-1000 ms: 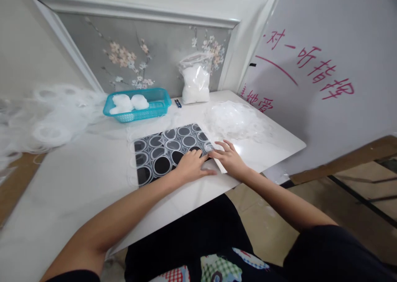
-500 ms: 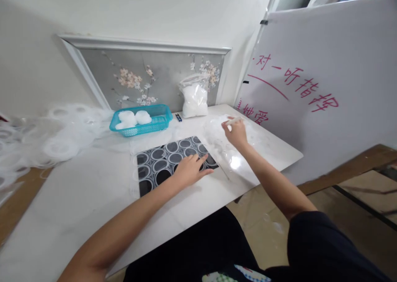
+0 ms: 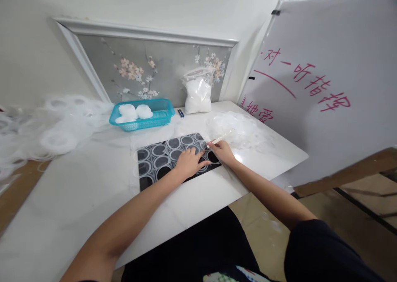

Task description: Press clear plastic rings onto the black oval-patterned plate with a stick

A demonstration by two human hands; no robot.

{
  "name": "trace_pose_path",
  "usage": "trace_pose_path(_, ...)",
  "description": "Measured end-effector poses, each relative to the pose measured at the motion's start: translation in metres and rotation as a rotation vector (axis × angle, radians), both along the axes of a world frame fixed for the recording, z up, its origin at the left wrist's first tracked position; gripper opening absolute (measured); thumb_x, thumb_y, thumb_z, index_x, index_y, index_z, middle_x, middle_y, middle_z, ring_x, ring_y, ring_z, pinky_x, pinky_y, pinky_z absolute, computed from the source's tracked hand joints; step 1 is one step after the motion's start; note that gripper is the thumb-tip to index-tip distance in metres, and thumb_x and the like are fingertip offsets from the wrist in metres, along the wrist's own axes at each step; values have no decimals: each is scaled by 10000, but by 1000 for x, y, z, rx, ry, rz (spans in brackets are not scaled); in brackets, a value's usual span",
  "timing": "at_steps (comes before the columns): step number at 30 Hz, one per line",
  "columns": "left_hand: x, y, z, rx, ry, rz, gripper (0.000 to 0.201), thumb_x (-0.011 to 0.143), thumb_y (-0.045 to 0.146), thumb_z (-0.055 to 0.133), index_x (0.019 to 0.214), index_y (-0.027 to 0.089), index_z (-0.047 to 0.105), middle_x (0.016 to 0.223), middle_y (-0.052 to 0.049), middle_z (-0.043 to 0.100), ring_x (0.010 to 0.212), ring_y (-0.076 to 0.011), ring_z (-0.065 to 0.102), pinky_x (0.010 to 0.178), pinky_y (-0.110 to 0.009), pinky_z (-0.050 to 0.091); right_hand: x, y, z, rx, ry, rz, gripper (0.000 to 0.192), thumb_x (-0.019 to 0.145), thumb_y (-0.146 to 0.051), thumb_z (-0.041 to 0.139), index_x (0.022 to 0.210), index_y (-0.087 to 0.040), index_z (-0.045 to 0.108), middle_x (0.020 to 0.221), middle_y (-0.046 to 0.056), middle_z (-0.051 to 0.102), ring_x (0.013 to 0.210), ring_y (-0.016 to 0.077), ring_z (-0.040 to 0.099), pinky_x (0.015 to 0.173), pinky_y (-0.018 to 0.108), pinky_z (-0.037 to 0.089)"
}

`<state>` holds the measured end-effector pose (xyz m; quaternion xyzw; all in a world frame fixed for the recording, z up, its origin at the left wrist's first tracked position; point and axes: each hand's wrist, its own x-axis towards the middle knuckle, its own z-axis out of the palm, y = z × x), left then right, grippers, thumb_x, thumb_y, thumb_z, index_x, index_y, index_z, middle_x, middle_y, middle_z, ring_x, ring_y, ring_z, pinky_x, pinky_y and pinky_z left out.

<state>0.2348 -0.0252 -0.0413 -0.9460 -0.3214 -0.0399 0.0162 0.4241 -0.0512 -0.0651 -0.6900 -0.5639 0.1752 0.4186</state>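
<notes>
A dark sheet [image 3: 161, 161] with rows of pale rings lies flat in front of me. My left hand [image 3: 190, 163] rests on it with the fingers spread. At the sheet's right end my right hand [image 3: 221, 150] pinches a thin whitish stick-like tool [image 3: 223, 136], its lower tip close to the sheet and to my left index finger. Whether that tip touches the sheet I cannot tell. Just beyond this hand spreads a heap of clear, thin plastic pieces [image 3: 238, 124].
A blue basket [image 3: 167, 108] holding white round bundles stands at the back. Beside it lie small dark snips [image 3: 180, 113] and a clear bag of white material [image 3: 198, 95]. White rings [image 3: 58, 139] are piled at left. A whiteboard [image 3: 341, 46] borders the table's right.
My right hand has come down and left from the plastic heap to the sheet's right end, still holding the stick-like tool. My left hand stays on the sheet. The view has shifted slightly.
</notes>
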Motion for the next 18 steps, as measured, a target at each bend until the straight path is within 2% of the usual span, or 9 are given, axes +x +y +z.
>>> trace_pose_path(3, 0, 0, 0, -13, 10, 3, 662, 937, 660, 322, 1420, 239, 491, 1089, -152, 594, 1020, -295, 568, 835, -358, 433, 0, -1, 0, 36, -19, 38, 424, 898, -476, 491, 740, -145, 704, 751, 60, 722, 713, 214, 660, 671, 293, 494)
trace_pose_path(6, 0, 1, 1, -22, 18, 4, 672, 933, 669, 321, 1426, 241, 481, 1095, -151, 594, 1026, -293, 566, 842, -361, 434, -4, -8, -3, 121, -157, 130, 354, 939, -391, 466, 837, -178, 731, 935, 69, 754, 931, 244, 668, 869, 358, 498)
trace_pose_path(9, 0, 1, 2, -31, 0, 1, 675, 917, 686, 341, 1366, 226, 545, 1079, -151, 601, 1023, -298, 570, 849, -370, 438, -8, -17, -7, 178, -478, 213, 274, 949, -268, 477, 913, -233, 746, 992, 49, 759, 1222, 278, 535, 1070, 456, 359)
trace_pose_path(12, -1, 1, 2, -49, -29, -6, 673, 898, 698, 383, 1335, 224, 576, 1070, -149, 608, 1024, -307, 578, 846, -377, 445, -2, -11, -4, 168, -701, 227, 259, 906, -155, 517, 953, -268, 745, 967, 41, 765, 1264, 273, 487, 1127, 498, 252)
trace_pose_path(14, -2, 1, 2, -59, -41, -6, 682, 896, 697, 397, 1373, 233, 545, 1074, -149, 611, 1031, -311, 580, 842, -378, 449, 9, 4, 8, 198, -698, 90, 277, 887, -119, 516, 954, -260, 745, 942, 54, 766, 1190, 275, 528, 1102, 504, 268)
trace_pose_path(17, -3, 1, 2, -77, -44, -6, 694, 903, 697, 382, 1393, 228, 528, 1108, -154, 609, 1050, -316, 580, 853, -381, 449, 24, 29, 32, 338, -522, -290, 294, 938, -192, 449, 998, -214, 736, 1015, 89, 747, 1107, 292, 552, 1021, 510, 337)
trace_pose_path(18, -4, 1, 3, -83, -43, -9, 701, 907, 698, 370, 1396, 221, 526, 1127, -161, 607, 1060, -320, 579, 857, -384, 449, 24, 34, 38, 380, -457, -361, 316, 958, -235, 421, 1022, -201, 728, 1046, 100, 737, 1098, 297, 552, 999, 508, 356)
